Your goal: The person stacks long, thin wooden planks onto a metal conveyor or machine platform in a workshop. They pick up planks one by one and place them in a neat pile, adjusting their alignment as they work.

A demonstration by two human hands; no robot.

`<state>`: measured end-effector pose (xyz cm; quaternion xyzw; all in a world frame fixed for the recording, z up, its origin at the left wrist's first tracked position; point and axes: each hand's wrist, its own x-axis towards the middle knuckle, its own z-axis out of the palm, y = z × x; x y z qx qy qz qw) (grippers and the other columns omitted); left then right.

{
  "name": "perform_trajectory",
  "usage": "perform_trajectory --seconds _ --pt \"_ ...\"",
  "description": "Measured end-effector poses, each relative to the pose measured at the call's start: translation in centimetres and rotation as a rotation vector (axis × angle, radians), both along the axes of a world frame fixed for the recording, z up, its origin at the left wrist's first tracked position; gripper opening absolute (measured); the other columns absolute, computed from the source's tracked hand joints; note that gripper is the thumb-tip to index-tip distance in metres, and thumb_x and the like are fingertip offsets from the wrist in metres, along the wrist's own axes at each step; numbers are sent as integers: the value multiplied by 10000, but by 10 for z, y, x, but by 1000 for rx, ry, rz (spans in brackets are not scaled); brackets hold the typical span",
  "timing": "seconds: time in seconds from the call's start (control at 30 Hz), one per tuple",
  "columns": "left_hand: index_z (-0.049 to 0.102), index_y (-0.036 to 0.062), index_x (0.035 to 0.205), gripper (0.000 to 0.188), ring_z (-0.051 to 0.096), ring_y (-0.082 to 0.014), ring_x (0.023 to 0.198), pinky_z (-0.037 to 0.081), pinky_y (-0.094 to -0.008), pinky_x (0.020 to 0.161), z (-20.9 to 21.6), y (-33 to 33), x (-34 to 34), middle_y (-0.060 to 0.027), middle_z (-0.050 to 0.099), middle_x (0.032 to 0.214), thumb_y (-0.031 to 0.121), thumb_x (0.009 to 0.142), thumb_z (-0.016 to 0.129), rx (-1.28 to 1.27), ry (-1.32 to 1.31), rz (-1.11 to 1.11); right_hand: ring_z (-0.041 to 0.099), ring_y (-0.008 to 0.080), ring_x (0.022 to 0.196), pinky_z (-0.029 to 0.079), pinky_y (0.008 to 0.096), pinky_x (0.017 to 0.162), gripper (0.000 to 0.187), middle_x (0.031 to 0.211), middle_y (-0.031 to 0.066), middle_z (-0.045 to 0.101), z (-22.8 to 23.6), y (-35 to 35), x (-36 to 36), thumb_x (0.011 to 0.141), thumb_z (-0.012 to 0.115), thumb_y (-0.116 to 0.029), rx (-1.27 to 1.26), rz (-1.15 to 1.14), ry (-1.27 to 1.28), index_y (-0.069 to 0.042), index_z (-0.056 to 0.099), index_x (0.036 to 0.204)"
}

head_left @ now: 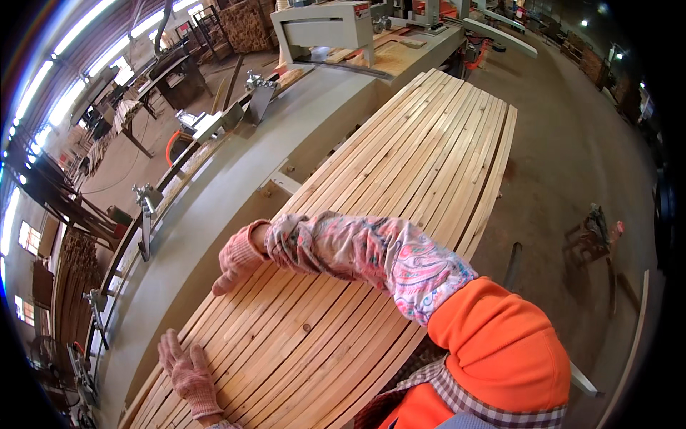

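Note:
Long pale wooden strips [307, 314] lie side by side in a wide layer, running from the near left to the far right. My left hand [187, 375], in a pink knit glove, rests flat near their left edge, fingers stretched and thumb apart. Further along that edge is my right hand [243, 257], in a matching glove. Its fingers curl over the outermost wooden strip [207, 312], and their tips are partly hidden. My right arm, in a patterned sleeve [357, 250] and an orange garment, reaches across the strips.
A long grey machine bed [214, 196] runs along the strips' left side, with metal clamps [146, 200] on its outer edge. A grey machine frame [325, 32] stands at the far end. Stacked timber [75, 279] is at the left; a small stand [597, 236] is on the right-hand floor.

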<state>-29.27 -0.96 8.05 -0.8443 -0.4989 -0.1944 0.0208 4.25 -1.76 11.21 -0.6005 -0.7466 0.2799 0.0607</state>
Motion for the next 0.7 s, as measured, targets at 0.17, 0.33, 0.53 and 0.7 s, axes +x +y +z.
perform_trajectory --seconds 0.17,0.33,0.53,0.7 --pt "476 52 1503 565 346 -413 1466 255 -487 1230 4 8 -7 -220 439 1548 358 1030 503 -158 114 -31 671 367 1125 510 448 984 782 1126 197 732 -3 0 -2 932 468 -747 -9 -65 6 -51 734 1171" --pt "485 57 1505 554 335 -404 1479 252 -480 1233 -2 9 -14 -209 425 1569 363 1043 497 -146 98 -38 662 365 1147 514 448 975 805 1164 192 726 -12 8 3 903 509 -764 34 -54 49 -41 730 1179" --pt "487 64 1506 540 323 -387 1490 240 -472 1239 -4 10 -14 -201 416 1581 356 1051 481 -145 103 -62 668 346 1129 515 440 962 828 1176 180 724 -19 14 33 835 587 -794 -68 -72 84 -51 741 1164" --pt "478 81 1516 554 309 -380 1498 225 -461 1244 -4 12 -16 -199 412 1583 383 1052 468 -169 101 -42 641 343 1207 496 444 1022 815 1246 177 704 -16 13 37 848 586 -776 -59 -105 22 -61 726 1213"
